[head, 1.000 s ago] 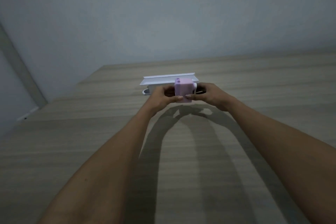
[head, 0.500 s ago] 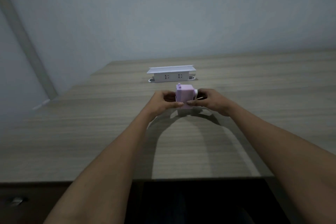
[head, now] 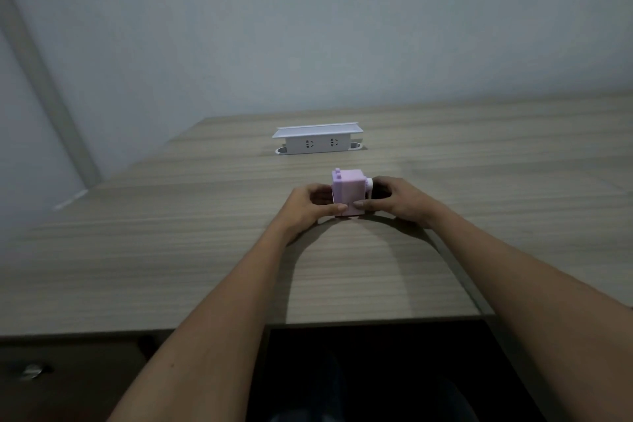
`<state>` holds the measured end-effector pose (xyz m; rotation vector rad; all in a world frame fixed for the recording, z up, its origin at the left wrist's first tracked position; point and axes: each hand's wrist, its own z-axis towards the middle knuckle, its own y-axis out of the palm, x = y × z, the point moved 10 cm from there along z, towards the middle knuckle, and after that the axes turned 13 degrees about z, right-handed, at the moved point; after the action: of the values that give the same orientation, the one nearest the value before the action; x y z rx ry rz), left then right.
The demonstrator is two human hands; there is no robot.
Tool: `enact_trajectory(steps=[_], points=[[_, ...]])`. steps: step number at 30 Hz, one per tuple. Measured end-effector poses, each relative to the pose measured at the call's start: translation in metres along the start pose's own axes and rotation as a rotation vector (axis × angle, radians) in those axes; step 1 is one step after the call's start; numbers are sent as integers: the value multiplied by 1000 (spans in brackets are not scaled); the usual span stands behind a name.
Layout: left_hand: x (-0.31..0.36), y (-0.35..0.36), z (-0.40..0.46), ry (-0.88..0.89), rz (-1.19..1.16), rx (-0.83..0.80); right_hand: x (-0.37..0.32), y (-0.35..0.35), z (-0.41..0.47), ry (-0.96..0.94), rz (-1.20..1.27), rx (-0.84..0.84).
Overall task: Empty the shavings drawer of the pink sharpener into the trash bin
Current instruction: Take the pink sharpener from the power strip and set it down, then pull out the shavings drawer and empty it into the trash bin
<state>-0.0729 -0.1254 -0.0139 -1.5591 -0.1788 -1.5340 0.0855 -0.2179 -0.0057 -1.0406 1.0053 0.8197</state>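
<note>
The pink sharpener (head: 347, 189) stands upright on the wooden desk (head: 205, 250), a white crank hub on its right side. My left hand (head: 310, 204) grips its left side, thumb pressed on the lower front. My right hand (head: 394, 200) holds its right side, thumb meeting the left one low on the front face. The shavings drawer sits in the base, mostly hidden behind my thumbs. No trash bin is in view.
A white pop-up socket box (head: 317, 140) with an open lid stands on the desk behind the sharpener. The desk's front edge (head: 205, 331) lies below my forearms, with a dark knee space beneath and a drawer knob (head: 32, 370) at lower left.
The sharpener and both hands have come nearer to me, away from the socket box, and lower onto the desk. The view has tilted down, showing the desk's front edge.
</note>
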Motion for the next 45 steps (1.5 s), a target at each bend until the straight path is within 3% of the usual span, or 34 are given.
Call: enact_trajectory(steps=[10, 23, 34, 45], points=[[-8, -8, 0, -44, 1, -1, 0, 2, -3, -19, -4, 10], [-27, -74, -35, -116, 31, 108, -8, 1, -10, 31, 30, 36], [62, -99, -35, 19, 13, 152, -89, -27, -34, -87, 64, 63], [155, -30, -15, 164, 24, 22, -126, -73, -73, -142, 106, 150]])
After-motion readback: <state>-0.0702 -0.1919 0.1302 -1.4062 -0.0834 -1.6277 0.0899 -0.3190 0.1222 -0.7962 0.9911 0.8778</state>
